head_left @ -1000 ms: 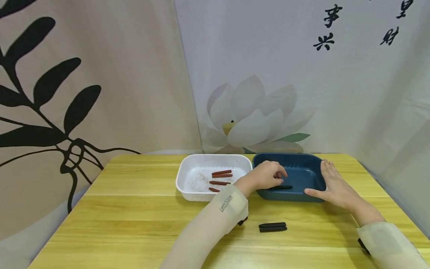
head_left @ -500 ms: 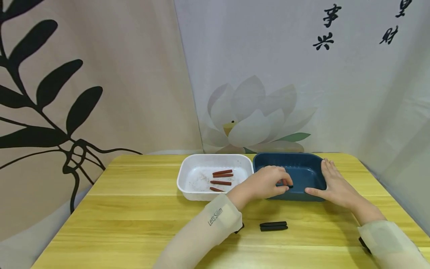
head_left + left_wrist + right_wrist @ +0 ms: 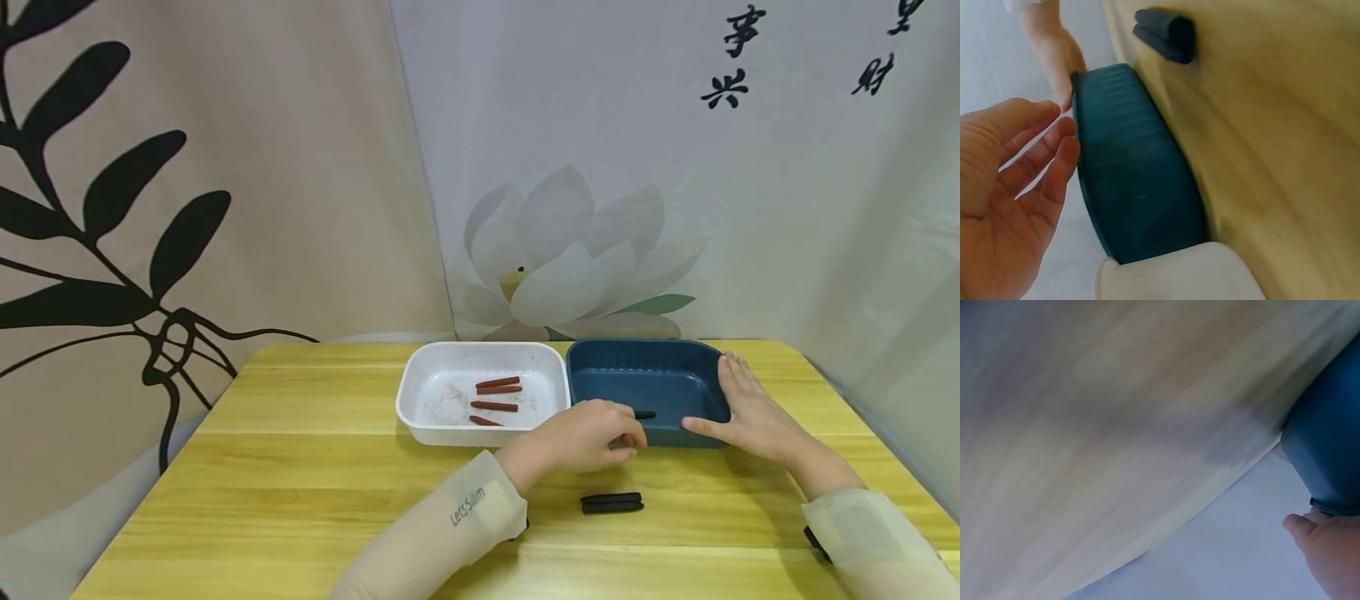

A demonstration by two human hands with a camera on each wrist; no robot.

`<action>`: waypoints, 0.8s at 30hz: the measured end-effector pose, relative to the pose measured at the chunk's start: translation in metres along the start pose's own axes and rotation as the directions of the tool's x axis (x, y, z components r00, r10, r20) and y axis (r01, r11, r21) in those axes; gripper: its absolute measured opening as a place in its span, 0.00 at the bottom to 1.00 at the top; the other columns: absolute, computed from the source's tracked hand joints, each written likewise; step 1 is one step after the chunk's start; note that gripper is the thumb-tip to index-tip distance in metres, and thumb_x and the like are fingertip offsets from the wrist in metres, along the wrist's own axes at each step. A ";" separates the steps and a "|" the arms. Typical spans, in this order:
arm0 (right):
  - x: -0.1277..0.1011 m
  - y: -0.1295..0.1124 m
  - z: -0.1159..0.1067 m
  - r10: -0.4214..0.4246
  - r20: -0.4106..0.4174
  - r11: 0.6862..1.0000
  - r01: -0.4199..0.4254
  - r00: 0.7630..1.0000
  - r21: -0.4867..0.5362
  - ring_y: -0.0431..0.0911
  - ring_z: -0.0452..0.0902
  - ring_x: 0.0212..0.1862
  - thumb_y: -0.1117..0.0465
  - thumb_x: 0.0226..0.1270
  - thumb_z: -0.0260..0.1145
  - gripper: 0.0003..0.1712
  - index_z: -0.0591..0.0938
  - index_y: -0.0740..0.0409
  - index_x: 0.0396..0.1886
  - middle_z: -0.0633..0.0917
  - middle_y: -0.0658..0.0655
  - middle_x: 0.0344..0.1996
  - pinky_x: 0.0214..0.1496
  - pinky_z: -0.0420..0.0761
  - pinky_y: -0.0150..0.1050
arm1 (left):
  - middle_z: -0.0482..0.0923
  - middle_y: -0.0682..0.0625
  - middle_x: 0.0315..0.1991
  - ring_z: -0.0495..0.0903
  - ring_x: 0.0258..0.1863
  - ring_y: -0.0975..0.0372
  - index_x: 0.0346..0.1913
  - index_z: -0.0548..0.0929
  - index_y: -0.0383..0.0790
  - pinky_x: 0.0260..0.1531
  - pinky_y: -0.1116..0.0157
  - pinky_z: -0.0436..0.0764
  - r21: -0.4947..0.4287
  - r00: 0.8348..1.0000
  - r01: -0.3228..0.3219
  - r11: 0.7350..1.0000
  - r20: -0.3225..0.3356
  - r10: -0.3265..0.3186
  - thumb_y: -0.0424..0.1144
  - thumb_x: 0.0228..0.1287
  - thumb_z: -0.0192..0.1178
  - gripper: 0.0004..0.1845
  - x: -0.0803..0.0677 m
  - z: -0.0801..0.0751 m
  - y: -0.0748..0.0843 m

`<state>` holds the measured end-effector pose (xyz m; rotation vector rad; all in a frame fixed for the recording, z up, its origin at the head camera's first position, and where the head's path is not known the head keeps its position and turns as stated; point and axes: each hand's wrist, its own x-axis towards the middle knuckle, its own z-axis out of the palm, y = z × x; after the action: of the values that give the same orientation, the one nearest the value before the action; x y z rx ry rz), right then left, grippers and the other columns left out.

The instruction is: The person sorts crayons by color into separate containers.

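My left hand (image 3: 581,437) is just in front of the dark blue bin (image 3: 690,437), fingers loosely bent. The left wrist view shows nothing between the thumb and fingertips of that hand (image 3: 1013,169). A black crayon-like stick (image 3: 645,414) lies inside the bin near its front wall, partly hidden behind the hand. My right hand (image 3: 757,421) rests on the bin's right end, fingers straight along the side and thumb spread at the front corner. Two more black sticks (image 3: 612,502) lie side by side on the table, nearer to me than the left hand.
Directly left of the blue bin, a white bin (image 3: 442,436) holds several reddish-brown sticks (image 3: 495,407) and brownish smudges. Both stand near the far edge of the wooden table (image 3: 300,467). A printed curtain (image 3: 337,208) hangs behind.
My left hand has come out of the blue bin towards me, and the black stick stays inside. The right hand keeps its place on the bin's end.
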<state>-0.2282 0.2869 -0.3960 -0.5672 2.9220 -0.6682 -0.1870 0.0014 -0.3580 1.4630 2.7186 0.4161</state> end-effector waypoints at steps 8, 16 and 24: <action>0.000 0.001 0.000 -0.007 0.003 1.000 0.007 1.000 0.009 0.69 0.19 0.77 0.35 0.64 0.65 0.70 0.30 0.73 0.76 0.27 0.72 0.76 0.74 0.35 0.72 | 0.85 0.57 0.42 0.79 0.37 0.73 0.50 0.87 0.44 0.41 0.85 0.73 -0.014 0.996 0.007 1.000 0.087 -0.006 0.36 0.71 0.58 0.11 -0.001 0.010 0.003; -0.001 0.002 -0.001 -0.013 -0.001 1.000 0.013 1.000 0.010 0.69 0.20 0.77 0.35 0.64 0.65 0.70 0.31 0.74 0.76 0.28 0.74 0.76 0.74 0.33 0.71 | 0.82 0.60 0.34 0.74 0.31 0.73 0.48 0.87 0.46 0.35 0.83 0.71 0.012 0.979 0.014 1.000 0.201 -0.016 0.36 0.69 0.60 0.10 -0.004 0.018 0.003; -0.001 0.001 -0.001 -0.004 0.000 1.000 0.004 1.000 0.009 0.69 0.20 0.77 0.34 0.63 0.65 0.71 0.31 0.74 0.76 0.27 0.73 0.76 0.74 0.34 0.72 | 0.82 0.61 0.31 0.73 0.29 0.74 0.46 0.88 0.47 0.33 0.83 0.70 -0.002 0.968 0.019 1.000 0.249 -0.018 0.38 0.66 0.65 0.08 -0.002 0.028 0.001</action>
<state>-0.2279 0.2882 -0.3958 -0.5729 2.9167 -0.6817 -0.1803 0.0065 -0.3854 1.3823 2.5295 0.2195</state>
